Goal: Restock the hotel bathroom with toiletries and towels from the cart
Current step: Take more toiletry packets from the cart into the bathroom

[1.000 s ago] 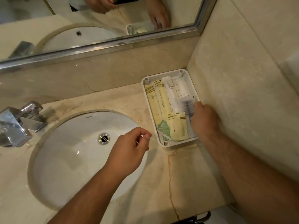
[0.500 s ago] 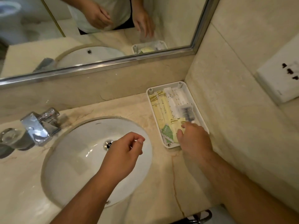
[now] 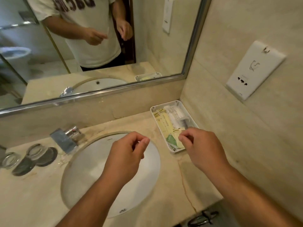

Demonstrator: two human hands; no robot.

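Note:
A white tray point(image 3: 192, 119) sits in the counter's back right corner, against the wall. It holds yellow toiletry packets point(image 3: 165, 124), a green sachet point(image 3: 171, 139) and a clear wrapped item point(image 3: 184, 121). My right hand point(image 3: 203, 150) hovers over the tray's near end with loosely curled fingers and nothing in it. My left hand point(image 3: 126, 155) hangs above the sink basin point(image 3: 91, 174), thumb and forefinger close together, also holding nothing. The mirror shows both hands without anything in them.
A chrome faucet point(image 3: 66, 136) stands behind the basin. Two glasses point(image 3: 35, 150) rest on dark coasters at the far left. A mirror point(image 3: 101, 46) runs along the back wall. A white socket plate point(image 3: 252, 71) is on the right wall.
My right hand has let go of the clear wrapped item in the tray and drawn back toward me. The view has tilted up, showing more of the mirror.

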